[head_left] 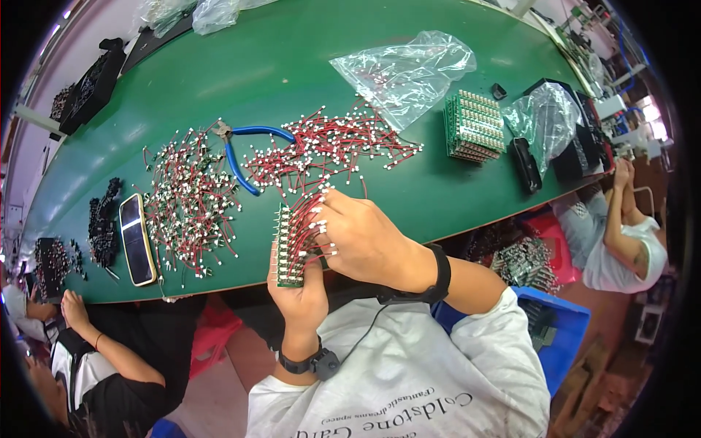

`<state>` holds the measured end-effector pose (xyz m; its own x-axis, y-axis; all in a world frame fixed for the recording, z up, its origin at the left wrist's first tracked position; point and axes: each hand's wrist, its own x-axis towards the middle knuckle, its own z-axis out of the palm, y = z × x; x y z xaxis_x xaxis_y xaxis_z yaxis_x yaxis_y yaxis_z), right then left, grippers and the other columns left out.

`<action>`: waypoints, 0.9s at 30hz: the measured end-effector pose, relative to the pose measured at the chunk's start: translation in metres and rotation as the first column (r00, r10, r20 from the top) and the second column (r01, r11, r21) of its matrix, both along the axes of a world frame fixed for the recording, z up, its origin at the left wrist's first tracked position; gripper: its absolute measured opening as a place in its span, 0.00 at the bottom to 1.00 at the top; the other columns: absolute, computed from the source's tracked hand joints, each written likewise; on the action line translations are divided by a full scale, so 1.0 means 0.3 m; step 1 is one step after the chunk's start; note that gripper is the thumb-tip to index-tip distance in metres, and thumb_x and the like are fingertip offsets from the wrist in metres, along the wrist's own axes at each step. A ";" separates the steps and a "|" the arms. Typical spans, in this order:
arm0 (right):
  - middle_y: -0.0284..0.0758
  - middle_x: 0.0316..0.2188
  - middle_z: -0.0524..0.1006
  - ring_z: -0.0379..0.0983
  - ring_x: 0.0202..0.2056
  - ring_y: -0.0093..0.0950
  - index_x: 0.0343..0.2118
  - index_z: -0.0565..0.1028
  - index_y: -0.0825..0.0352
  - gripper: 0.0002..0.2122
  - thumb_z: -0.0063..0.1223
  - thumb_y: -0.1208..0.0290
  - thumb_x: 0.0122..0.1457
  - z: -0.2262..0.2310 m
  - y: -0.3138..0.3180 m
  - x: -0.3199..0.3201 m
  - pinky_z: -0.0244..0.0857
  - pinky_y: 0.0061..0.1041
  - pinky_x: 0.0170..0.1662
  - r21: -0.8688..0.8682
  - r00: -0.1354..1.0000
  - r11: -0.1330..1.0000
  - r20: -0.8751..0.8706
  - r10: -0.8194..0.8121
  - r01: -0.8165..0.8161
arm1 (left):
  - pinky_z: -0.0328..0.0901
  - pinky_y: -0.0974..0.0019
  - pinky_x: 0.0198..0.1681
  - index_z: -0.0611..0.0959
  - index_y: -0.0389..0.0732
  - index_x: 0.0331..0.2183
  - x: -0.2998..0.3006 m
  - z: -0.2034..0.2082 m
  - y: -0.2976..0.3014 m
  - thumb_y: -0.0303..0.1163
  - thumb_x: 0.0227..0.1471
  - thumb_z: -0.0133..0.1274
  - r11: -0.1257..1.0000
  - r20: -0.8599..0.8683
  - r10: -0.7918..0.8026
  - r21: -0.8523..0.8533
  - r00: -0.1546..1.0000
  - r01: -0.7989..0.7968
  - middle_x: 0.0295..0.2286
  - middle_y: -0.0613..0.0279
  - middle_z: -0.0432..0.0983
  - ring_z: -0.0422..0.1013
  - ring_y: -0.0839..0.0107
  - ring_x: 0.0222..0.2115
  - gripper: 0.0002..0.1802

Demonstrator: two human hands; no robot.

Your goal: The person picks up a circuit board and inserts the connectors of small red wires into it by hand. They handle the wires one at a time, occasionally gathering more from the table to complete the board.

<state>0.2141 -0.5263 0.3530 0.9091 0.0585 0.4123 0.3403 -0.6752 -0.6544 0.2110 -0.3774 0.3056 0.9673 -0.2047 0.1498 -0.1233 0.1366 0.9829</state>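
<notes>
The left hand grips a narrow green circuit board from below, fingers closed around its lower end, holding it upright above the near edge of the green table. Rows of short red wires with white tips stick out of its face. The right hand lies over them, fingertips pinching among the wires. Loose red wires and blue-handled cutters lie just beyond.
</notes>
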 end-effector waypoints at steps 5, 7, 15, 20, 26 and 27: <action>0.40 0.30 0.70 0.72 0.31 0.40 0.33 0.72 0.69 0.15 0.57 0.82 0.38 -0.011 -0.005 0.005 0.70 0.35 0.31 -0.050 1.000 0.999 0.009 0.022 -0.022 | 0.65 0.72 0.45 0.75 0.28 0.46 -0.006 -0.017 -0.010 0.13 0.52 0.47 0.999 0.038 -0.035 -0.003 0.999 0.035 0.38 0.59 0.76 0.72 0.75 0.38 0.18; 0.41 0.30 0.71 0.72 0.32 0.41 0.32 0.73 0.70 0.15 0.58 0.82 0.36 -0.015 -0.001 0.016 0.71 0.35 0.34 -0.043 1.000 0.999 -0.012 0.012 -0.013 | 0.66 0.70 0.44 0.77 0.27 0.43 -0.006 -0.006 -0.022 0.13 0.53 0.47 0.999 0.059 0.030 0.022 0.998 -0.031 0.36 0.59 0.77 0.73 0.74 0.36 0.14; 0.40 0.33 0.73 0.75 0.34 0.40 0.33 0.73 0.70 0.16 0.60 0.81 0.37 -0.045 -0.014 0.026 0.71 0.34 0.34 -0.031 0.999 0.999 0.007 0.045 -0.044 | 0.68 0.69 0.43 0.75 0.27 0.45 -0.003 -0.019 -0.031 0.13 0.53 0.47 0.999 0.016 0.016 -0.048 1.000 -0.015 0.40 0.57 0.76 0.73 0.73 0.40 0.15; 0.35 0.27 0.73 0.74 0.28 0.35 0.37 0.77 0.63 0.13 0.62 0.79 0.46 -0.018 -0.106 0.030 0.68 0.32 0.28 -0.015 0.989 0.998 0.133 0.059 -0.057 | 0.70 0.52 0.50 0.66 0.27 0.55 0.045 0.025 -0.008 0.12 0.44 0.41 0.946 -0.219 0.051 -0.302 0.974 -0.117 0.48 0.43 0.70 0.71 0.57 0.49 0.32; 0.33 0.28 0.71 0.71 0.32 0.33 0.31 0.80 0.62 0.12 0.62 0.83 0.42 -0.036 -0.313 0.001 0.67 0.30 0.33 -0.116 0.994 0.988 0.007 0.105 -0.104 | 0.72 0.46 0.49 0.64 0.28 0.56 0.102 0.043 0.075 0.14 0.45 0.42 0.936 -0.269 0.119 -0.292 0.956 -0.199 0.49 0.42 0.69 0.71 0.52 0.48 0.32; 0.33 0.28 0.71 0.70 0.33 0.32 0.30 0.80 0.61 0.11 0.63 0.82 0.42 -0.051 -0.310 -0.009 0.66 0.30 0.34 -0.133 0.988 0.980 -0.055 0.144 -0.150 | 0.72 0.46 0.49 0.65 0.28 0.56 0.099 0.047 0.068 0.14 0.45 0.42 0.936 -0.268 0.103 -0.300 0.958 -0.184 0.49 0.42 0.70 0.71 0.52 0.48 0.32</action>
<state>0.2115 -0.6194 0.3377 0.9038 0.2458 0.3503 0.4148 -0.7042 -0.5762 0.2406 -0.3572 0.3197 0.9973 -0.0418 -0.0608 0.0731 0.4461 0.8920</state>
